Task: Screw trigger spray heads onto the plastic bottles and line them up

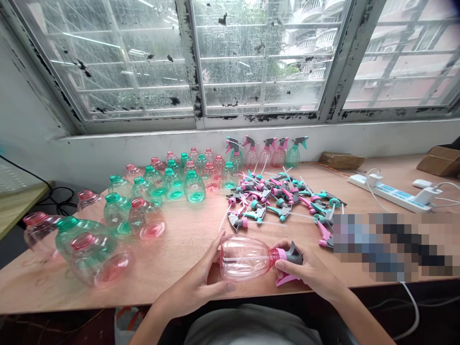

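Note:
A clear pink spray bottle (244,258) lies sideways above the table's near edge, its base to the left. The grey and pink trigger head (293,256) sits on its neck, with a straw visible inside. My left hand (208,273) cups the base, thumb below and fingers behind it. My right hand (305,266) grips the pink collar and trigger head, fingers closed round them. Beyond the bottle lies a heap of loose trigger heads (276,194) in grey, pink and teal, some with white straws sticking out.
Several open pink and green bottles (196,187) stand to the left on the wooden table (179,230). Spray bottles with heads (266,153) line the wall at the back. A white power strip (391,194) and cardboard boxes (440,160) are on the right. Blurred-out objects lie at right front.

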Action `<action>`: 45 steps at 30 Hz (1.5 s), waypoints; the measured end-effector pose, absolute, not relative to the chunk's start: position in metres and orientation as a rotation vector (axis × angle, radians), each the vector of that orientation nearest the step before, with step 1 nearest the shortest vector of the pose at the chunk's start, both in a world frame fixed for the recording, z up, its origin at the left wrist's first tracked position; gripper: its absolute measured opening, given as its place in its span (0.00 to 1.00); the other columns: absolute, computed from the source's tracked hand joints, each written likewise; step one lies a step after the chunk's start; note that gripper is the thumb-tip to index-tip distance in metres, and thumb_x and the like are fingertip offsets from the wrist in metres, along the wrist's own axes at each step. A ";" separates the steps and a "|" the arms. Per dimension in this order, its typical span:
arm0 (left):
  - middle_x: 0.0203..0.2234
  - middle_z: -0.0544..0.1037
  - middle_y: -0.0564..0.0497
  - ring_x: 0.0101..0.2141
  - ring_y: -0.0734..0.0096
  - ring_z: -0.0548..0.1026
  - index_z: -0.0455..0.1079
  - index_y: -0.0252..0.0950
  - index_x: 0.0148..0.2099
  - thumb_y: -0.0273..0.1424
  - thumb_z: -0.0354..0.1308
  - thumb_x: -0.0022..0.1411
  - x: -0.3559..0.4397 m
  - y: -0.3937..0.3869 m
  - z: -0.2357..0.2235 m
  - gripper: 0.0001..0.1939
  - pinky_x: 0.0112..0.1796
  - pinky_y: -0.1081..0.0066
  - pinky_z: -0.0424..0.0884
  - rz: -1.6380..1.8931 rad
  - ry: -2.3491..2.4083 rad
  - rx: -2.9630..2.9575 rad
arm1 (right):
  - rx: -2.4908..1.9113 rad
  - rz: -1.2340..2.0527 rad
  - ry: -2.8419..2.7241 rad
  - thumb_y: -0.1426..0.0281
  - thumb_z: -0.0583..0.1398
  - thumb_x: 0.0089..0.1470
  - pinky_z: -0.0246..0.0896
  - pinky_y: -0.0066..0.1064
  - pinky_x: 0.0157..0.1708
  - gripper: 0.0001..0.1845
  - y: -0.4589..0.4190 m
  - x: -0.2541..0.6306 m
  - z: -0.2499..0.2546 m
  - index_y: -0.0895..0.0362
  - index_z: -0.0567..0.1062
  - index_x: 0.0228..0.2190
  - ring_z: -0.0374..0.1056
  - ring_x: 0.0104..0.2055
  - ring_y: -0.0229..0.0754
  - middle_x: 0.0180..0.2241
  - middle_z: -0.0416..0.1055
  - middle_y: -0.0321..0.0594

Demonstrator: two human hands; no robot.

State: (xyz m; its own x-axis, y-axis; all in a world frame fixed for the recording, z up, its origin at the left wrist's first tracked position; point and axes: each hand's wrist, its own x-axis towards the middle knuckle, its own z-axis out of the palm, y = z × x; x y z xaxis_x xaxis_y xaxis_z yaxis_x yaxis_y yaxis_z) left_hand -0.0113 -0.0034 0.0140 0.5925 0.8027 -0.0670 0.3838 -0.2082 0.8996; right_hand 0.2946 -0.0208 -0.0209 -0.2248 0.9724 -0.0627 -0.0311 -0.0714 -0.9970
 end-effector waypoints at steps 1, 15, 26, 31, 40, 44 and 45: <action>0.76 0.42 0.51 0.73 0.56 0.43 0.31 0.44 0.77 0.33 0.63 0.67 -0.011 -0.004 0.014 0.51 0.71 0.60 0.45 0.526 0.961 1.826 | -1.113 1.448 -1.312 0.57 0.72 0.52 0.72 0.30 0.32 0.23 -0.021 0.295 -0.020 0.57 0.74 0.42 0.74 0.30 0.40 0.27 0.77 0.32; 0.75 0.43 0.49 0.73 0.53 0.42 0.34 0.40 0.77 0.37 0.64 0.66 -0.012 -0.003 0.015 0.50 0.71 0.59 0.43 0.509 0.989 1.802 | -1.127 1.409 -1.348 0.56 0.71 0.52 0.71 0.33 0.33 0.22 -0.021 0.294 -0.017 0.57 0.74 0.41 0.74 0.30 0.42 0.28 0.77 0.34; 0.76 0.39 0.53 0.73 0.51 0.40 0.29 0.46 0.77 0.34 0.62 0.68 -0.012 -0.005 0.014 0.51 0.71 0.54 0.43 0.539 0.955 1.831 | -1.133 1.395 -1.335 0.56 0.72 0.51 0.71 0.33 0.32 0.22 -0.022 0.294 -0.017 0.56 0.75 0.40 0.74 0.29 0.42 0.27 0.76 0.32; 0.76 0.42 0.51 0.73 0.51 0.41 0.30 0.43 0.77 0.37 0.63 0.67 -0.011 -0.004 0.016 0.51 0.71 0.55 0.42 0.523 0.972 1.792 | -1.127 1.421 -1.313 0.56 0.72 0.51 0.70 0.32 0.33 0.22 -0.022 0.293 -0.016 0.56 0.75 0.40 0.74 0.30 0.41 0.28 0.76 0.32; 0.75 0.45 0.48 0.73 0.52 0.44 0.31 0.43 0.77 0.38 0.63 0.67 -0.011 -0.004 0.016 0.51 0.71 0.56 0.44 0.532 0.938 1.811 | -1.132 1.400 -1.331 0.55 0.72 0.50 0.71 0.34 0.32 0.24 -0.022 0.293 -0.016 0.57 0.75 0.40 0.74 0.29 0.43 0.27 0.76 0.33; 0.75 0.44 0.50 0.73 0.52 0.46 0.29 0.47 0.77 0.36 0.62 0.68 -0.011 -0.004 0.014 0.50 0.71 0.55 0.44 0.546 0.943 1.840 | -1.144 1.387 -1.344 0.57 0.72 0.51 0.71 0.36 0.33 0.23 -0.022 0.294 -0.017 0.57 0.75 0.41 0.74 0.29 0.43 0.27 0.77 0.33; 0.75 0.44 0.50 0.73 0.52 0.46 0.29 0.47 0.77 0.35 0.62 0.68 -0.011 -0.004 0.014 0.50 0.71 0.55 0.45 0.550 0.938 1.842 | -1.146 1.386 -1.347 0.57 0.72 0.51 0.71 0.36 0.33 0.23 -0.021 0.294 -0.017 0.57 0.75 0.42 0.74 0.29 0.43 0.27 0.77 0.33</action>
State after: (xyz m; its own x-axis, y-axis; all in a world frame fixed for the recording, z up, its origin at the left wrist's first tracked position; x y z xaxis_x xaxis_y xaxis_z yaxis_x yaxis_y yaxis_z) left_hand -0.0114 -0.0041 0.0137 0.6027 0.7974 -0.0294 0.3642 -0.2420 0.8993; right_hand 0.2936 -0.0214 -0.0168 -0.2023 0.9783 -0.0440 0.0160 -0.0416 -0.9990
